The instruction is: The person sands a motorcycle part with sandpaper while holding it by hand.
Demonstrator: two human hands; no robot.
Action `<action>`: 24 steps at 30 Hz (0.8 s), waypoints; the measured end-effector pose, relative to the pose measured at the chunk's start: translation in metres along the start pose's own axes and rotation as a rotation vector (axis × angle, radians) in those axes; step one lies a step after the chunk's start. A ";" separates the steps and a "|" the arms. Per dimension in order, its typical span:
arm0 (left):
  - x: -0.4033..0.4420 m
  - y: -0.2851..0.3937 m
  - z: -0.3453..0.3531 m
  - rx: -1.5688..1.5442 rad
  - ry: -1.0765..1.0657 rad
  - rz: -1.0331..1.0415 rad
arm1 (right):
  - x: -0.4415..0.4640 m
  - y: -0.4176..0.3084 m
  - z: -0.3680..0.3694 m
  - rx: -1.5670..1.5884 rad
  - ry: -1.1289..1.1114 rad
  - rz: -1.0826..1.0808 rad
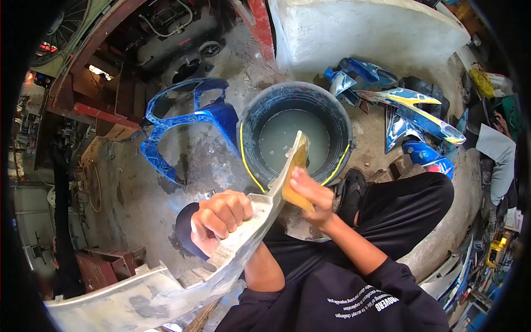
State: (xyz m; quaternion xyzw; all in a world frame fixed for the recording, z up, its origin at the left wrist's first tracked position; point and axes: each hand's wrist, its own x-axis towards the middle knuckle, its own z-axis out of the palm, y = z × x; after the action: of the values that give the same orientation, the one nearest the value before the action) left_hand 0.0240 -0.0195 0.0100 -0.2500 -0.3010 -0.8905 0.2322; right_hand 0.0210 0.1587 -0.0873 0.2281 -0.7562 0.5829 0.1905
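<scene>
Fingers curled tightly together, the left hand (220, 217) grips the long pale panel (246, 238), which slants from the lower left up to its narrow tip over the near rim of the bucket. The blue frame (218, 117) lies on the floor (133, 205), left of the dark bucket (241, 128) of cloudy liquid (287, 138). The right hand (313, 198) has its fingers close together on a yellow sheet (294, 191) against the panel near that tip; its thumb's position is unclear. Farther right lie blue-and-white painted parts (406, 110).
</scene>
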 end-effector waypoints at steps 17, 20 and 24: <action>0.001 0.001 -0.002 0.029 -0.029 0.004 | 0.015 0.016 0.003 0.054 0.040 0.239; 0.001 0.004 -0.003 0.005 -0.022 0.016 | 0.013 0.009 -0.006 0.038 -0.023 0.100; 0.000 -0.003 -0.005 0.014 -0.046 -0.011 | 0.020 0.026 -0.011 -0.105 0.133 0.268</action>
State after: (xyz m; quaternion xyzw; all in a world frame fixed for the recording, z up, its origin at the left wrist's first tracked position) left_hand 0.0210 -0.0210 0.0053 -0.2669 -0.3137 -0.8838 0.2220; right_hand -0.0100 0.1729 -0.0938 0.0757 -0.7952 0.5765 0.1722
